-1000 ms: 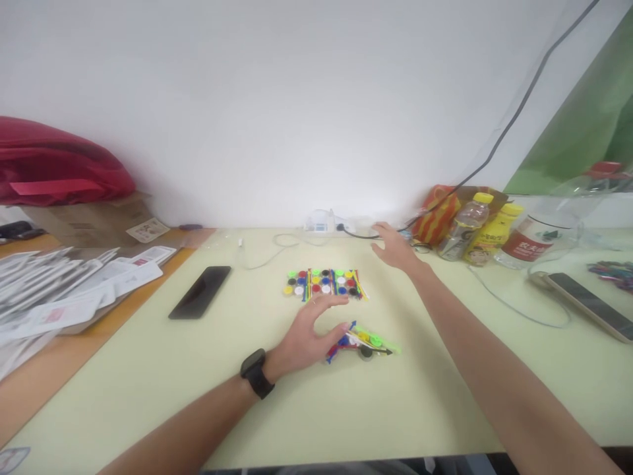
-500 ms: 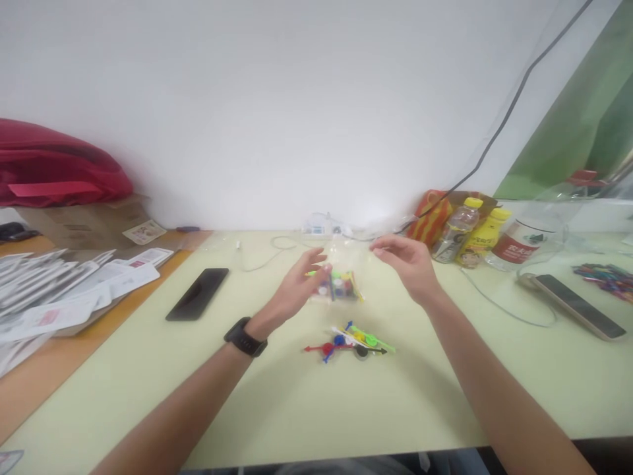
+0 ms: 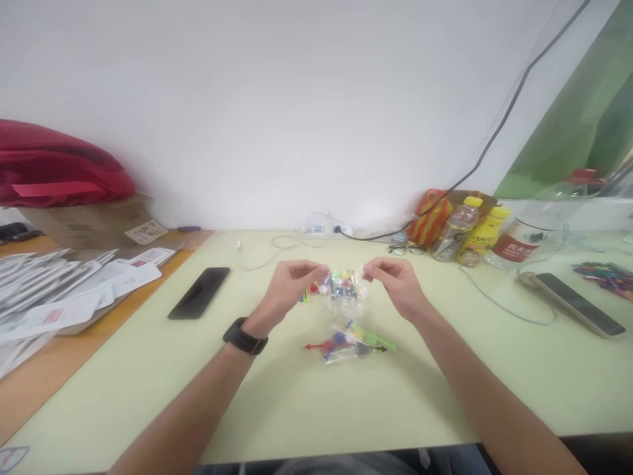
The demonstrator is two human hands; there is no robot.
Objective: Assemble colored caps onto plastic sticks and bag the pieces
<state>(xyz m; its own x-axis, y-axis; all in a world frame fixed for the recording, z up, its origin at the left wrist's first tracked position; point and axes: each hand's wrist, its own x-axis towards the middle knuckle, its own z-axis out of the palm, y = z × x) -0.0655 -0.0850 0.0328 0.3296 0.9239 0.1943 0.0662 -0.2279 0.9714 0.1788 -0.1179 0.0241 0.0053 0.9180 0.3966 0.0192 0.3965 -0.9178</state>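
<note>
My left hand [image 3: 291, 289], with a black watch on its wrist, pinches the left side of a clear plastic bag [image 3: 346, 309]. On the bag's right side, the fingertips of my right hand [image 3: 397, 287] are closed. The bag hangs between both hands, and its lower end overlaps a pile of coloured arrow spinners [image 3: 370, 338] on the table. Red, blue, green, white and black parts show in that pile, some seen through the film. Behind the bag lie more small coloured pieces [image 3: 313, 289], partly covered by the bag and my left fingers.
A black phone [image 3: 198, 293] lies at left, near stacked white packets [image 3: 59, 290]. Bottles [image 3: 457, 227] and glasses [image 3: 406, 249] are at the back right. Further right are another phone [image 3: 579, 305], a cable [image 3: 509, 305] and a colourful heap [image 3: 606, 277].
My hands have come to the same height, the right one lower and closer in. The clear bag now hangs spread between them, in front of the coloured pieces and over the spinner pile.
</note>
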